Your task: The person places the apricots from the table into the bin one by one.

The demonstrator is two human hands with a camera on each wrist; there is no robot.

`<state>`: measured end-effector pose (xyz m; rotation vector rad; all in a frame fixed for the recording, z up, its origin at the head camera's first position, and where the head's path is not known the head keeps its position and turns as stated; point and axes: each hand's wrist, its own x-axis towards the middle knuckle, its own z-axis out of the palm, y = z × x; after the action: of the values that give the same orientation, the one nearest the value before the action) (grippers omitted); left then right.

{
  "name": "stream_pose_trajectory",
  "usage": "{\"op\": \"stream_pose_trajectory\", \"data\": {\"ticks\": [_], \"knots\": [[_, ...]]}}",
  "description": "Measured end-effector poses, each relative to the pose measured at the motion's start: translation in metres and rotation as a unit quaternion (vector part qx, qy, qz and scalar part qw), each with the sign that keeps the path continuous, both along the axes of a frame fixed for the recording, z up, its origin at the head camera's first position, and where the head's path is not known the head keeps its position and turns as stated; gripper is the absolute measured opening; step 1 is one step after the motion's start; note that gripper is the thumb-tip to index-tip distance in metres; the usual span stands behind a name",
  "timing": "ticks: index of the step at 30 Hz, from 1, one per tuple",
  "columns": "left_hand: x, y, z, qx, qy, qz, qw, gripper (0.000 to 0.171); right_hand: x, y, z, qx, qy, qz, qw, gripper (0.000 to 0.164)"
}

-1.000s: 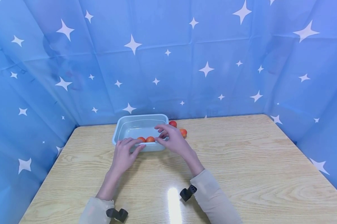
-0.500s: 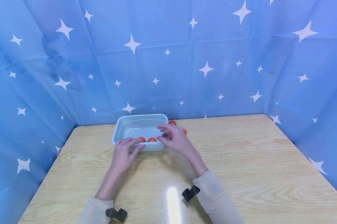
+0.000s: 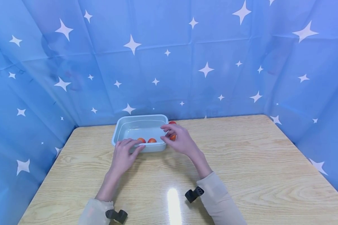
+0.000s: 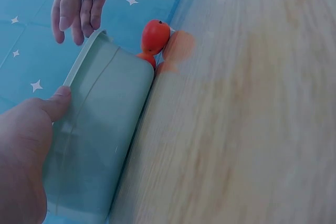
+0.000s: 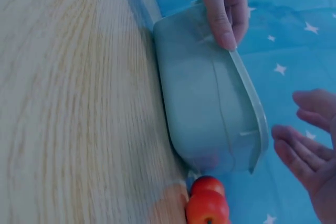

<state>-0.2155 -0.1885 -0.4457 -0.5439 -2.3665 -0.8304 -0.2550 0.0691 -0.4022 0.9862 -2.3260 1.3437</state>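
Observation:
A pale blue-green plastic tub point(image 3: 155, 148) stands near the table's back edge. My left hand point(image 3: 124, 157) pinches its front rim towards the left, thumb outside and fingers over the inner side. Two round red-orange fruits point(image 3: 152, 140) lie inside against the front wall. At the tub's right end hovers my right hand point(image 3: 180, 140), fingers loosely bent and apart, holding nothing. Beyond it, outside the tub, are more such fruits point(image 3: 172, 122), partly hidden by that hand. The left wrist view shows a red-orange fruit point(image 4: 156, 36) on the table beside the tub's far end; the right wrist view shows red fruits point(image 5: 207, 207) there.
The wood-grain table point(image 3: 256, 162) extends to the front and right. Behind it hangs a blue curtain point(image 3: 169, 68) with white stars. Black wrist cameras point(image 3: 194, 194) sit on both sleeves.
My right hand has drawn back to the right, away from the fruits in the tub. The right-hand fruit inside has shifted slightly right. My left hand stays on the rim.

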Motion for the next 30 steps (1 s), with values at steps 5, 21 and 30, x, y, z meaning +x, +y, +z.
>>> {"op": "stream_pose_trajectory", "data": {"ticks": [5, 21, 30], "knots": [[0.0, 0.0, 0.001, 0.0, -0.002, -0.001, 1.0, 0.024, 0.0, 0.005, 0.003, -0.001, 0.001, -0.005, 1.0, 0.035], [0.0, -0.001, -0.001, 0.0, -0.013, 0.004, 0.9999, 0.025, -0.003, 0.024, 0.007, 0.0, -0.078, -0.02, 0.997, 0.042], [0.0, -0.001, 0.0, 0.002, -0.011, 0.002, 0.9999, 0.024, -0.007, 0.038, 0.001, 0.008, -0.115, -0.043, 0.992, 0.046]]}}
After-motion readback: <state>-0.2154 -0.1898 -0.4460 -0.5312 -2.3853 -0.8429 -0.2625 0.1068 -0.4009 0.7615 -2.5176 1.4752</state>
